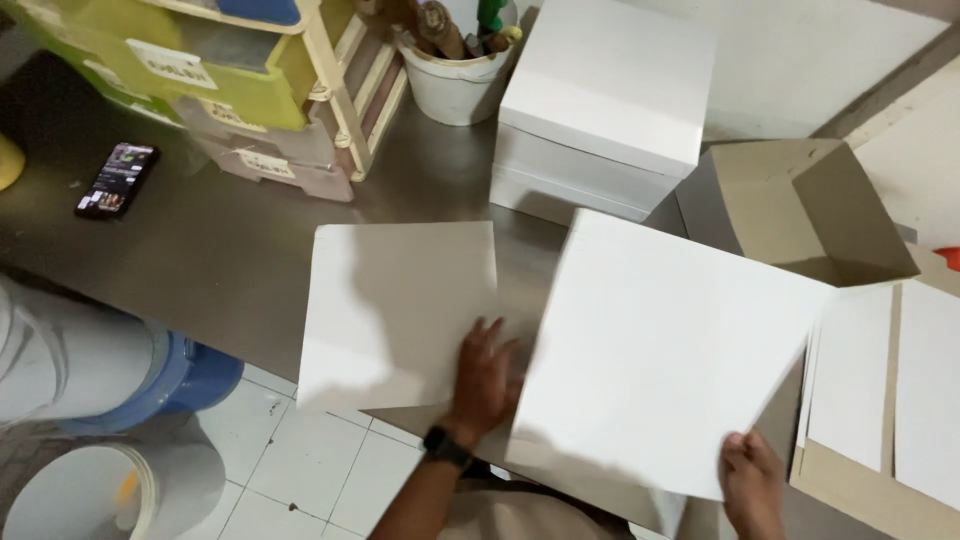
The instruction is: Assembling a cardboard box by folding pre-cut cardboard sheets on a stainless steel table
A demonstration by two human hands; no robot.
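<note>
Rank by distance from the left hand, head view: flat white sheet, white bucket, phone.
From the left hand:
1. Flat white sheet, touching it, just left.
2. White bucket, far edge of the counter, straight ahead.
3. Phone, far left on the counter.

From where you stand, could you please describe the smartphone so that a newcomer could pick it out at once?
Start at the grey metal worktop and look to its far left, below the plastic drawer unit. The smartphone lies flat there, alone, well away from the white card sheets. It is the only small dark slab with a lit screen.
</note>
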